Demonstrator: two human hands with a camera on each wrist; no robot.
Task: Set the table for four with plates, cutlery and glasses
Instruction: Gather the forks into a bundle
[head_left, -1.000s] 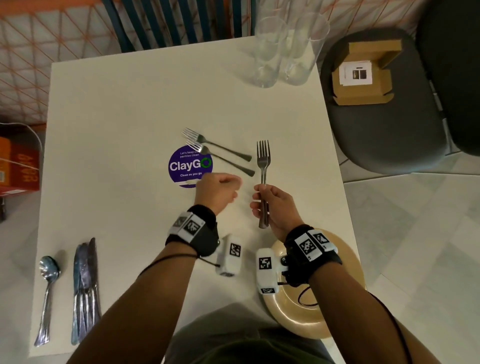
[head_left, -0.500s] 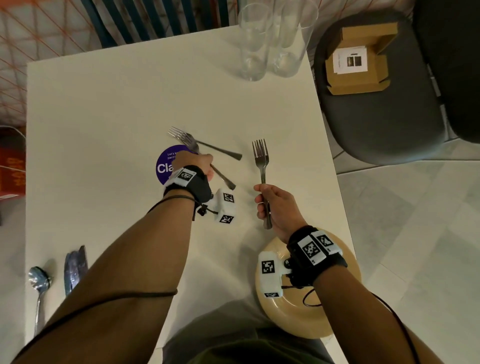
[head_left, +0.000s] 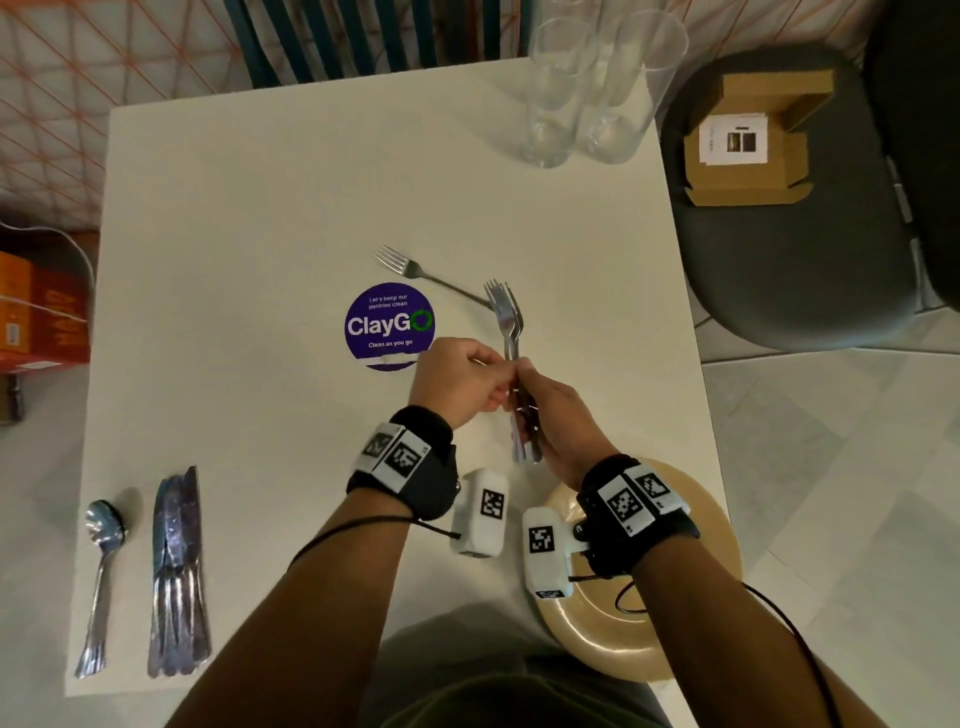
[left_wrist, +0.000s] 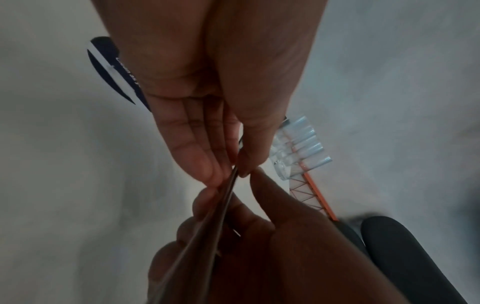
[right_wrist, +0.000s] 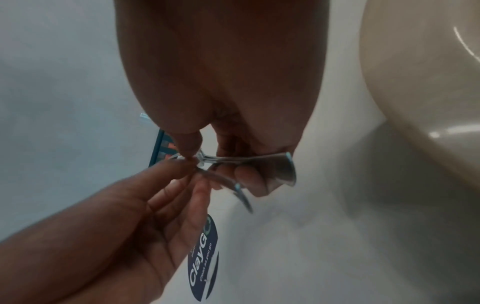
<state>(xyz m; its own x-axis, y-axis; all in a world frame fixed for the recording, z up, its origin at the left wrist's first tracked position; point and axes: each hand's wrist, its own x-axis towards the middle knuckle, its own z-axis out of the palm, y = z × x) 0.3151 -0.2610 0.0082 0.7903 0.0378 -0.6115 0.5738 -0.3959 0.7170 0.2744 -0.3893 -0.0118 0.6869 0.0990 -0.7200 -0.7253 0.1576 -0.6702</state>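
Over the white table (head_left: 260, 208) my right hand (head_left: 527, 387) grips the handles of two metal forks (head_left: 506, 317) stacked together, tines pointing away from me. My left hand (head_left: 498, 374) pinches one fork handle (left_wrist: 223, 191) beside the right hand's thumb. From the right wrist, both handle ends (right_wrist: 262, 162) show under the curled fingers. A third fork (head_left: 415, 270) lies on the table beyond the hands. A stack of beige plates (head_left: 691, 639) sits at the near right edge, partly under my right wrist. Several clear glasses (head_left: 582, 104) stand at the far right.
Several knives (head_left: 176, 571) and a spoon (head_left: 104, 551) lie at the near left. A purple ClayGo sticker (head_left: 389, 325) marks the table centre. A grey chair (head_left: 810, 270) carrying a cardboard box (head_left: 748, 140) stands right of the table.
My left hand took one of the two forks off the table and brought it against the fork in my right hand. One fork is left lying on the table.
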